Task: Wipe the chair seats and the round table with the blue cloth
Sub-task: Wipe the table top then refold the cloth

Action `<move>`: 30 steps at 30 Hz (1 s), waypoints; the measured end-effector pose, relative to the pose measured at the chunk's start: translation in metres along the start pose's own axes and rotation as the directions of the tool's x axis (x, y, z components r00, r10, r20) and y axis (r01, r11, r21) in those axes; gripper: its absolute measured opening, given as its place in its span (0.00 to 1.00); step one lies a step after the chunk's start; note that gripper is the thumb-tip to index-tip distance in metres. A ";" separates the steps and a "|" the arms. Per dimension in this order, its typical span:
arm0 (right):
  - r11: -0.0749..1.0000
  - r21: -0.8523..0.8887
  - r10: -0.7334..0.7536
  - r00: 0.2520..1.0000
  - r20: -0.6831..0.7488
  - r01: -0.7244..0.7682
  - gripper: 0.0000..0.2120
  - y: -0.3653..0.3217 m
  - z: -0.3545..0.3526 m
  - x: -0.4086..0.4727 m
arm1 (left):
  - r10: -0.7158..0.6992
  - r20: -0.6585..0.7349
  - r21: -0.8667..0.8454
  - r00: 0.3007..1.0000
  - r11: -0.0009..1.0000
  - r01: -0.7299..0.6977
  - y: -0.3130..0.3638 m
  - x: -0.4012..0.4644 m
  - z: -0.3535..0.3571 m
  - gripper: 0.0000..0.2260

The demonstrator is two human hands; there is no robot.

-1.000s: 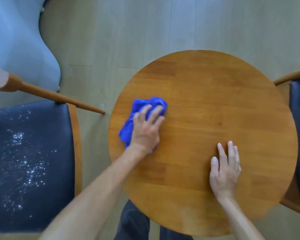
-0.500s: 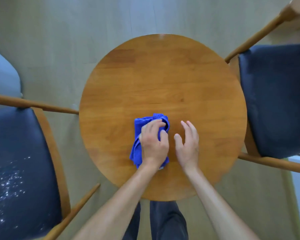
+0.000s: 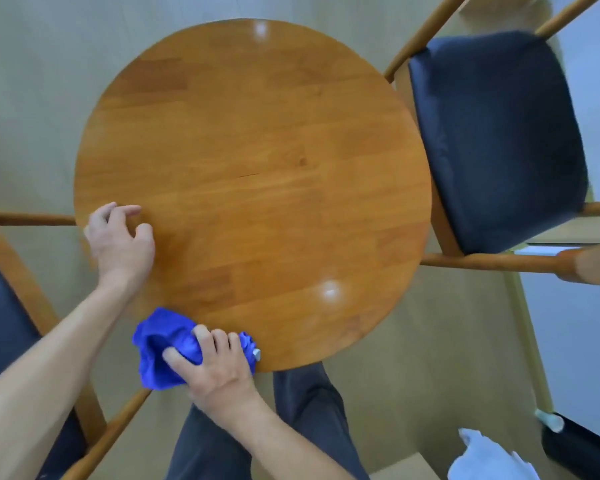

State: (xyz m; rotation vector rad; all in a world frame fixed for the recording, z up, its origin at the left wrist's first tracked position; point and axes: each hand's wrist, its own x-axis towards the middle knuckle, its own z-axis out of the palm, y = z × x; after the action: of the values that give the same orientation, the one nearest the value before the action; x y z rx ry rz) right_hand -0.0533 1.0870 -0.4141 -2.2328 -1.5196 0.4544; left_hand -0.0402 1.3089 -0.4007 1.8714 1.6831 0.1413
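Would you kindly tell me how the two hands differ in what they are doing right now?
The right hand grips the bunched blue cloth at the round table's near edge; the left hand holds nothing. The right hand's fingers curl round the cloth; the left hand's are loosely bent. Both are at the table's rim.

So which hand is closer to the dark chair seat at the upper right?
Right. The right hand, gripping the blue cloth at the table's near edge, is nearer that chair seat; the left hand rests by the table's far-side rim.

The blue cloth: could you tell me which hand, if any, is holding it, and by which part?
The right hand grips the blue cloth around its bunched middle at the table's near edge. The left hand holds nothing.
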 end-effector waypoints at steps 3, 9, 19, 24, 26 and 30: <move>0.993 -0.006 -0.121 0.992 0.028 0.122 0.23 0.069 -0.032 -0.041 | 0.009 0.008 0.102 1.000 0.995 -0.009 0.003 -0.006 0.008 0.17; 0.888 -0.219 0.371 0.912 -0.172 -0.403 0.33 0.229 -0.139 -0.023 | 0.046 0.046 0.243 0.998 0.968 -0.056 0.000 -0.018 0.030 0.27; 0.782 -0.095 0.547 0.751 -0.370 -0.616 0.26 0.100 -0.053 0.104 | 0.028 -0.019 0.246 0.999 0.969 -0.022 -0.001 -0.014 0.031 0.23; 0.974 -0.100 -0.192 0.976 0.105 0.203 0.23 0.076 -0.037 0.051 | 0.048 -0.023 0.260 0.999 0.965 -0.041 0.001 -0.004 0.018 0.19; 0.897 -0.145 -0.395 0.904 0.167 0.418 0.22 0.136 -0.069 0.044 | 0.076 0.003 0.291 0.997 0.954 -0.074 -0.001 -0.004 0.015 0.20; 0.932 -0.362 -0.053 0.996 -0.075 0.022 0.25 0.256 -0.143 0.064 | 0.101 0.025 0.315 0.995 0.943 -0.104 -0.009 -0.011 0.017 0.22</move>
State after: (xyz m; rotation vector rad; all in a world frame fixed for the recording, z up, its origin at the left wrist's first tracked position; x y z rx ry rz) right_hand 0.2434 1.0422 -0.4198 -2.4510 -1.7112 0.0687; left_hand -0.0420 1.2919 -0.4156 2.1916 1.6800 -0.1021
